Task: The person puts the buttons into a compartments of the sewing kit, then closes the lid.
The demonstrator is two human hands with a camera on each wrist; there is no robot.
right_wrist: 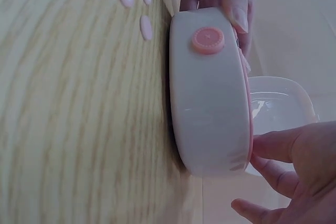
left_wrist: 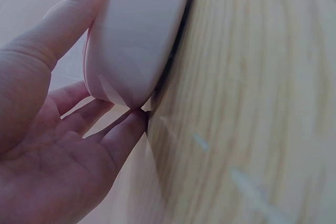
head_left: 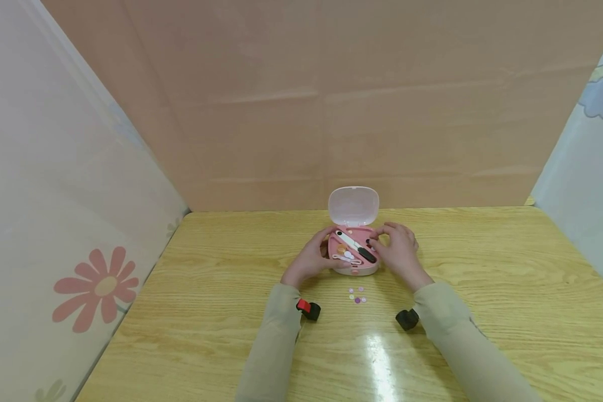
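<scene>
A small pink-and-white box (head_left: 355,270) stands on the table with its clear lid (head_left: 354,205) raised at the back. Inside, a long white-and-black tool (head_left: 354,245) lies slantwise across the pink tray. Left of it are an orange round item (head_left: 341,249) and a pale folded strip (head_left: 345,259). My left hand (head_left: 311,255) grips the box's left side, thumb at the front and fingers round the end. My right hand (head_left: 398,248) reaches over the right compartment, where small dark items (head_left: 368,243) lie. The rim hides its fingertips in the right wrist view.
Several small round buttons (head_left: 357,300), pink, purple and yellowish, lie on the wooden table (head_left: 206,290) in front of the box. A brown sheet (head_left: 261,139) hangs behind the table. Flower-patterned cloth (head_left: 40,184) stands at the left.
</scene>
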